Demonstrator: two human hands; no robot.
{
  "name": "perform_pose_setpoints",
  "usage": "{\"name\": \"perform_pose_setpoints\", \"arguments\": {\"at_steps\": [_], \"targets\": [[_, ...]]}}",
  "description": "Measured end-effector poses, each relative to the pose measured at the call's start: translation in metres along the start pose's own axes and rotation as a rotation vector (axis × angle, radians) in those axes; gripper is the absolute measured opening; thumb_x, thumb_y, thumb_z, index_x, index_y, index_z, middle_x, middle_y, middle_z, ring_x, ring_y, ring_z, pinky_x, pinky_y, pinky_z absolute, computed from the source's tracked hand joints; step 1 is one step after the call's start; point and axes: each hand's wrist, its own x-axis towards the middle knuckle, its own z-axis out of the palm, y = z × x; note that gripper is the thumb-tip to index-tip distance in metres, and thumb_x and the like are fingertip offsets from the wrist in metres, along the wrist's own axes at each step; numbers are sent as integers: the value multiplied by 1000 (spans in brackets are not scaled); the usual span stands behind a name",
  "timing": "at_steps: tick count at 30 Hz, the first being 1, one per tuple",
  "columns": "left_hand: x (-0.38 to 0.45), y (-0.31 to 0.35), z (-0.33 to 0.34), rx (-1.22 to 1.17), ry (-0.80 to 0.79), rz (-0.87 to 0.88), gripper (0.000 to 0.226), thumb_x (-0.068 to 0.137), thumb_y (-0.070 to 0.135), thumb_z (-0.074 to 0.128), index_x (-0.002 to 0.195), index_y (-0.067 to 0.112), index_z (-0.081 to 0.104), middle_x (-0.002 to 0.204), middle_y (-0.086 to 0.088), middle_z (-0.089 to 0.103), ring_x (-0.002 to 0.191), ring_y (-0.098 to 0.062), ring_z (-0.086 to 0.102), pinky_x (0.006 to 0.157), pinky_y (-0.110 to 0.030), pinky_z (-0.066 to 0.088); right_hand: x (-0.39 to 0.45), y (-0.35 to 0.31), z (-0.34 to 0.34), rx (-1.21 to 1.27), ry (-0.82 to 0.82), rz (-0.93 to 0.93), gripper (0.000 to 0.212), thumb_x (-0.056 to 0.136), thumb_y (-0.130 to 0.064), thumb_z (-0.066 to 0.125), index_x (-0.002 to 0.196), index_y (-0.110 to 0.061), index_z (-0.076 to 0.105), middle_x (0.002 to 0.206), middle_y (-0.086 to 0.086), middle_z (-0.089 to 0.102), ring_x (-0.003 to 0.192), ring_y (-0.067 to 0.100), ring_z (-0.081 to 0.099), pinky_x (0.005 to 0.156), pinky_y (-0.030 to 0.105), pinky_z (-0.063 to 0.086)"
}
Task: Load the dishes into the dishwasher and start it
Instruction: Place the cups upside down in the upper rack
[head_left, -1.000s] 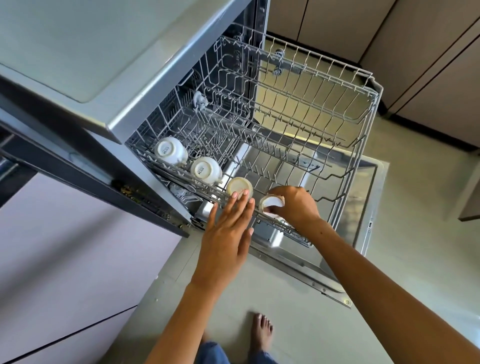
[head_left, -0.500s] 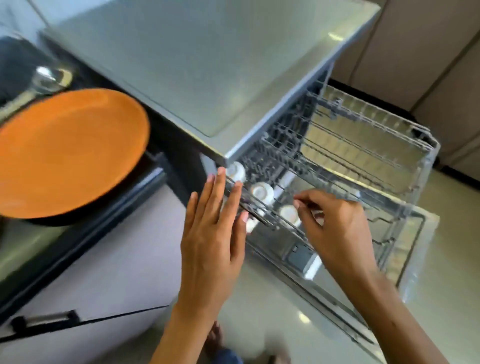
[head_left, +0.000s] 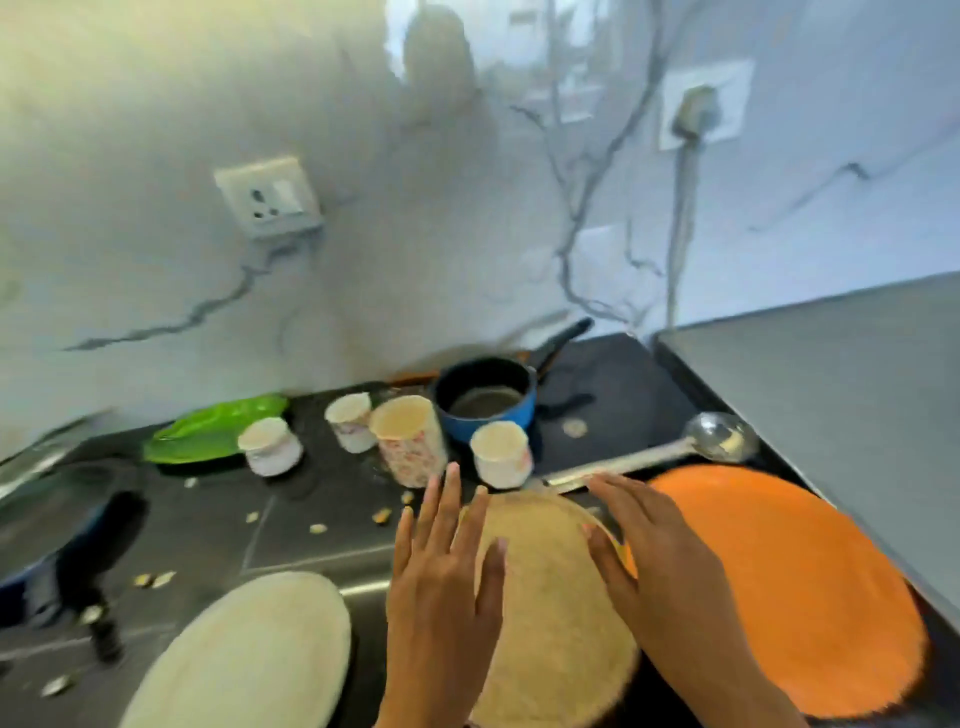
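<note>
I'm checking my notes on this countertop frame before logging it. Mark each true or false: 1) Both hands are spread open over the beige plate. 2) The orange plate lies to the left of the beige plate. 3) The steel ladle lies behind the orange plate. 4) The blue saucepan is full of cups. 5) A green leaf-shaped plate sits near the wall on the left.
1) True: the left hand and right hand have straight fingers over the beige plate.
2) False: the orange plate lies to its right.
3) True: the steel ladle lies just behind it.
4) False: the blue saucepan holds no cups; cups stand around it.
5) True: the green leaf-shaped plate is there.
</note>
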Motion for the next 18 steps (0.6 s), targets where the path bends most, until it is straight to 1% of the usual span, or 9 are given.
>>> {"name": "perform_pose_setpoints", "arguments": {"at_steps": [2, 4, 7, 9, 11, 12, 14, 16, 18], "targets": [[14, -34, -3, 79, 15, -50, 52, 97, 42, 29, 123, 13, 63, 136, -9, 53, 130, -23, 43, 105, -38, 25, 21, -15, 29, 26, -60, -27, 37, 83, -32, 50, 115, -16, 62, 113, -1, 63, 102, 13, 57, 83, 20, 44], [27, -54, 4, 159, -28, -42, 48, 89, 37, 36, 121, 14, 65, 132, -7, 57, 123, -25, 53, 105, -39, 30, 38, -24, 52, 40, -84, -35, 36, 81, -26, 57, 115, -15, 62, 114, -1, 63, 102, 11, 56, 81, 22, 49], [47, -62, 26, 189, -102, 44, 46, 87, 34, 38, 122, 18, 63, 132, -2, 57, 124, -19, 52, 105, -40, 37, 54, -26, 72, 11, -104, -35, 35, 78, -13, 70, 113, -12, 64, 112, 1, 64, 102, 13, 58, 79, 23, 50], [60, -61, 45, 179, -100, 147, 36, 87, 29, 54, 120, 19, 65, 129, 0, 60, 123, -18, 53, 102, -45, 36, 60, -21, 76, -13, -127, -3, 39, 74, -8, 75, 112, -12, 65, 112, 1, 65, 100, 16, 62, 77, 21, 49], [72, -58, 61, 172, -121, 222, 38, 78, 26, 74, 114, 19, 69, 122, 1, 64, 119, -18, 57, 102, -45, 33, 63, -13, 75, -27, -148, 23, 39, 73, -9, 75, 111, -15, 65, 113, -2, 64, 100, 13, 61, 74, 16, 45], [77, -57, 68, 170, -137, 246, 38, 75, 27, 77, 111, 20, 71, 119, 2, 66, 116, -17, 59, 102, -45, 33, 64, -8, 73, -31, -155, 37, 39, 73, -9, 76, 111, -16, 65, 114, -3, 63, 102, 11, 60, 74, 15, 43], [83, -53, 76, 149, -171, 278, 38, 69, 27, 82, 106, 21, 73, 111, 4, 70, 109, -14, 63, 100, -44, 40, 63, 3, 69, -39, -164, 58, 39, 73, -11, 76, 109, -18, 65, 114, -6, 63, 104, 7, 56, 71, 13, 43], [86, -53, 84, 104, -158, 274, 39, 59, 16, 88, 96, 19, 76, 97, 3, 73, 97, -13, 68, 96, -43, 46, 60, 11, 63, -53, -179, 66, 37, 72, -11, 77, 107, -19, 67, 114, -7, 63, 105, 4, 51, 68, 12, 43], [88, -53, 88, 72, -118, 252, 33, 56, 3, 86, 85, 15, 76, 81, -1, 74, 80, -14, 70, 99, -40, 41, 56, 18, 56, -72, -197, 95, 34, 73, -12, 77, 105, -21, 67, 113, -8, 63, 105, 3, 51, 66, 11, 42]]}}
